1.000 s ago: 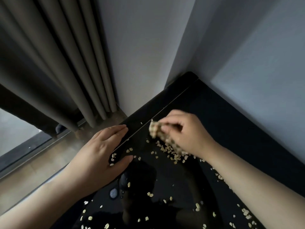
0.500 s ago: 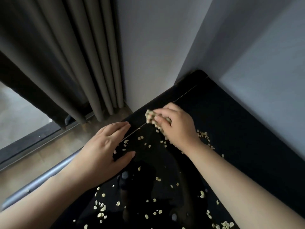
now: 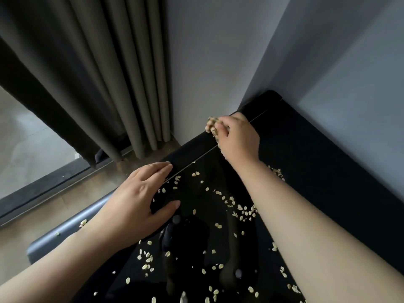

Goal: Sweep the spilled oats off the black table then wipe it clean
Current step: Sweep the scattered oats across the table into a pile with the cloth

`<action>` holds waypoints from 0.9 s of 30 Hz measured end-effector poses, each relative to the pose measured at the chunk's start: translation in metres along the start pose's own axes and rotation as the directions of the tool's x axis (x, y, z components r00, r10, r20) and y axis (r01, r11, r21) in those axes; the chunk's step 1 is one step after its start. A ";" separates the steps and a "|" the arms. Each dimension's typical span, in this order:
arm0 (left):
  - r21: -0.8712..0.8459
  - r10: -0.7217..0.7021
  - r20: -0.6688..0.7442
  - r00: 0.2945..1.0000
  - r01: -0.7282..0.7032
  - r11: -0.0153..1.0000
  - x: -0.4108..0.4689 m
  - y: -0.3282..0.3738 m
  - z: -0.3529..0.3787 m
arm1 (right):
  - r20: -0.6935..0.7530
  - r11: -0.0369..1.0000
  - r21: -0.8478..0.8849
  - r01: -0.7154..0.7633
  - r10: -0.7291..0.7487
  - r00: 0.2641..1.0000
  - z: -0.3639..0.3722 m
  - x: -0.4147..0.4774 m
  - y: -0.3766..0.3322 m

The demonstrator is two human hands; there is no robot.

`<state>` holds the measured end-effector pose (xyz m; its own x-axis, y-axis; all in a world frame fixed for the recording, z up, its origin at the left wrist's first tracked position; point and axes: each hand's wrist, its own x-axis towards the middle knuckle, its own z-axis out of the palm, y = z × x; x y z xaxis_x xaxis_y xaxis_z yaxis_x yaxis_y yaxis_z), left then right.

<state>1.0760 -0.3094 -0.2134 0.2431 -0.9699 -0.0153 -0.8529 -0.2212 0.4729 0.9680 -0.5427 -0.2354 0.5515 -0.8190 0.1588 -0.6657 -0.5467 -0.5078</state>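
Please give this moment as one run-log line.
step: sweep oats | right hand: grips cloth at far edge of black table | left hand: rests flat on left edge | oats: many scattered

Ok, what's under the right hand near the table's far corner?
A beige cloth pokes out past the right hand, held against the black table. The rest of it, and whatever lies beneath, is covered.

my right hand (image 3: pixel 237 138) is covering most of the cloth (image 3: pixel 211 125), so i am seeing only its tip. my right forearm (image 3: pixel 306 226) is hiding part of the oats (image 3: pixel 244 209), and the table (image 3: pixel 317 171) is running off the bottom edge.
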 end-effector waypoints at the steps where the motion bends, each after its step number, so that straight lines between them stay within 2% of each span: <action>1: 0.002 -0.001 -0.001 1.000 0.001 1.000 -0.001 0.000 0.000 | -0.016 1.000 -0.019 0.013 -0.013 1.000 0.007 -0.004 -0.003; 3: 0.000 -0.003 -0.002 1.000 0.003 1.000 -0.003 -0.001 -0.001 | 0.011 0.994 0.018 0.108 -0.108 0.994 0.012 -0.023 -0.012; 6: -0.004 -0.012 0.000 1.000 0.012 1.000 -0.006 -0.004 -0.003 | 0.187 0.958 0.138 0.253 -0.276 0.943 0.001 -0.066 -0.024; 9: -0.027 -0.016 -0.003 1.000 0.016 0.999 -0.008 -0.008 -0.003 | 0.305 0.939 0.274 0.209 -0.291 0.907 -0.020 -0.092 -0.026; 10: -0.035 -0.016 -0.001 1.000 0.016 0.999 -0.009 -0.009 -0.004 | 0.290 0.937 0.310 0.160 -0.254 0.923 -0.027 -0.091 -0.024; 12: -0.040 -0.024 0.004 1.000 0.025 0.999 -0.011 -0.009 -0.006 | 0.158 0.939 0.330 0.096 -0.156 0.975 -0.038 -0.074 -0.022; 14: -0.043 -0.025 0.001 1.000 0.025 0.999 -0.013 -0.010 -0.006 | 0.005 0.959 0.278 0.061 -0.065 0.998 -0.040 -0.042 -0.021; 16: -0.048 -0.022 -0.005 1.000 0.022 0.999 -0.016 -0.011 -0.006 | -0.053 0.976 0.217 0.009 0.003 0.999 -0.028 -0.008 -0.021; 19: -0.049 -0.031 -0.006 1.000 0.030 0.998 -0.018 -0.015 -0.007 | -0.004 0.996 0.080 -0.026 0.026 1.000 0.006 0.013 -0.026; 21: -0.048 -0.036 -0.014 0.999 0.035 0.998 -0.021 -0.018 -0.008 | -0.001 0.998 -0.024 0.063 -0.063 0.998 0.025 0.000 -0.034; 24: -0.043 -0.056 -0.028 0.998 0.055 0.998 -0.027 -0.023 -0.010 | 0.024 0.985 0.080 0.153 -0.156 0.987 0.030 -0.035 -0.043; 27: -0.040 -0.081 -0.037 0.996 0.079 0.996 -0.036 -0.026 -0.013 | 0.155 0.948 0.248 0.197 -0.240 0.958 0.014 -0.081 -0.046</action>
<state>1.0955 -0.2675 -0.2142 0.3281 -0.9444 -0.0212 -0.8118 -0.2933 0.5049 0.9610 -0.4486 -0.2365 0.7661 -0.6267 0.1426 -0.3981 -0.6368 -0.6603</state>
